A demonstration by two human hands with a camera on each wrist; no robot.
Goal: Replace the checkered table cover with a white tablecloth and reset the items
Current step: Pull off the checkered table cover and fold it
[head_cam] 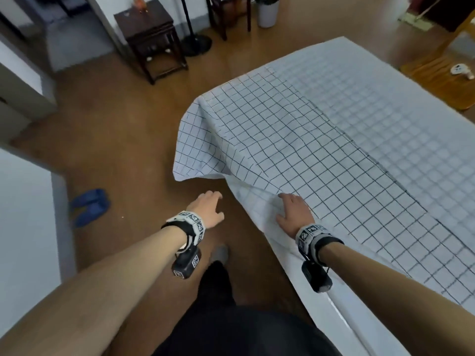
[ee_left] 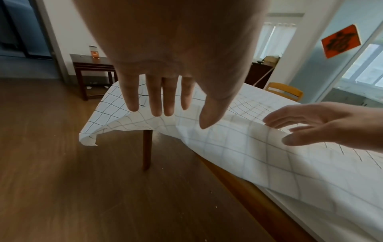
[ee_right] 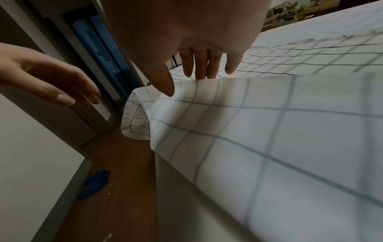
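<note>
The checkered cover (head_cam: 295, 140) lies over the table, white with a dark grid. Its far-right half shows the grid only faintly, as if through a white layer. Along the near side the cover's edge is turned up, showing its pale underside (ee_left: 238, 144), and the left corner (head_cam: 185, 160) hangs off the table. My right hand (head_cam: 293, 211) rests on that turned-up edge with straight fingers (ee_right: 203, 68), the thumb touching the fold. My left hand (head_cam: 208, 209) hovers over the floor, close to the hanging corner, holding nothing. Plain white cloth (head_cam: 359, 312) shows below the fold.
A dark wooden side table (head_cam: 151, 34) stands at the far left wall, with a lamp base (head_cam: 196, 44) and a white bin (head_cam: 268, 11) beyond. Blue slippers (head_cam: 90, 206) lie on the wood floor. A wooden chair (head_cam: 442, 80) sits far right. One table leg (ee_left: 147, 147) shows under the corner.
</note>
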